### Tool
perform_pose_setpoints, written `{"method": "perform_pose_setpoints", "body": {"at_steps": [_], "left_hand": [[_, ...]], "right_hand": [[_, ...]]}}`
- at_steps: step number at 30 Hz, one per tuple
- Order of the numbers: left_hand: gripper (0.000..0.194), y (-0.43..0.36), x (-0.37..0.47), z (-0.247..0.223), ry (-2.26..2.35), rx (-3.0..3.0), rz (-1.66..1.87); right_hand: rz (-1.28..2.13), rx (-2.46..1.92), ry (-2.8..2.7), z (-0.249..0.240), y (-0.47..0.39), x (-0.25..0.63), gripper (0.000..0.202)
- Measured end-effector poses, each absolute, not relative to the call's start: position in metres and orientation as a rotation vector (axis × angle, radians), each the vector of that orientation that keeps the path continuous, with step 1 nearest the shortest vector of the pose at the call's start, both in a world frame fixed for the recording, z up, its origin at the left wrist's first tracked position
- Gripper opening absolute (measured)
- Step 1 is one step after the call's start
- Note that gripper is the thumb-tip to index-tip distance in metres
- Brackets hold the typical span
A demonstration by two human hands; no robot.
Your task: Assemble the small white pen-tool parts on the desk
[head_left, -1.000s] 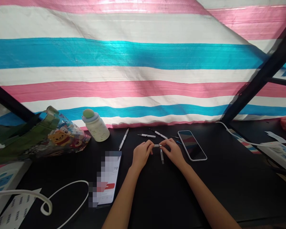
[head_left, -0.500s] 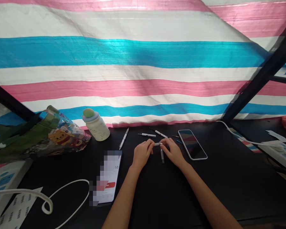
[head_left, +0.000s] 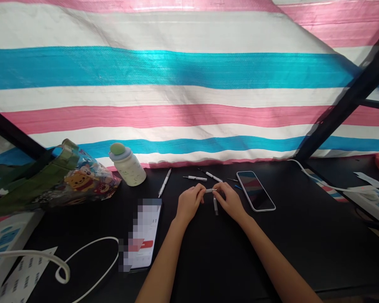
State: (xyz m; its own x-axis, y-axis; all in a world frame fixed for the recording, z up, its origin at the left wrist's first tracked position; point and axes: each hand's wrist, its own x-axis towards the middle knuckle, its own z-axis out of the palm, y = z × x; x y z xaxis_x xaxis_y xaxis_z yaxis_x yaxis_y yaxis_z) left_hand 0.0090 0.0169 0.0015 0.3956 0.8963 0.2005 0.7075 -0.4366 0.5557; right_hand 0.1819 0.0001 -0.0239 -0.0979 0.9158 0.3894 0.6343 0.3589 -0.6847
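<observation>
A white pen barrel (head_left: 209, 191) lies level between my two hands over the black table. My left hand (head_left: 189, 202) is closed around its left end. My right hand (head_left: 229, 198) pinches the other end, and the fingers hide the exact tip. Just below the right fingertips, a grey-and-clear pen part (head_left: 216, 207) rests on the table. Beyond the hands are a white pen part (head_left: 196, 179) with a thin dark tip and another white pen (head_left: 213, 176) with a dark point. A blue-ended piece (head_left: 238, 187) is right of my right hand.
A whole white pen (head_left: 164, 183) lies left of my hands. Nearby are a lit phone (head_left: 145, 240), a dark-screened phone (head_left: 255, 191) and a bottle (head_left: 128, 168). A patterned bag (head_left: 82, 179), white cable (head_left: 94, 240) and power strips (head_left: 371, 202) occupy the sides.
The hands stay nearly still, still gripping the pen barrel, with only slight finger movement at the right end. The number on the lit phone went from 10 to 11.
</observation>
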Motion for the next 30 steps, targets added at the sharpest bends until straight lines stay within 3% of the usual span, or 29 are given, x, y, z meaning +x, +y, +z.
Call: {"method": "perform_pose_setpoints", "body": {"at_steps": [8, 23, 30], "left_hand": [[0.023, 0.0143, 0.0132, -0.0013, 1.306, 2.307, 0.727], [0.010, 0.0171, 0.0152, -0.0038, 1.220, 2.398, 1.066], [0.007, 0.0144, 0.0165, -0.0002, 1.363, 2.477, 0.961]], "right_hand": [[0.416, -1.469, -1.818, -0.0245, 0.0021, 0.1860, 0.040], [0.664, -1.483, -1.675, -0.0286, 0.0041, 0.1828, 0.048], [0.551, -1.568, -1.668, -0.0243, 0.0028, 0.1847, 0.043]]}}
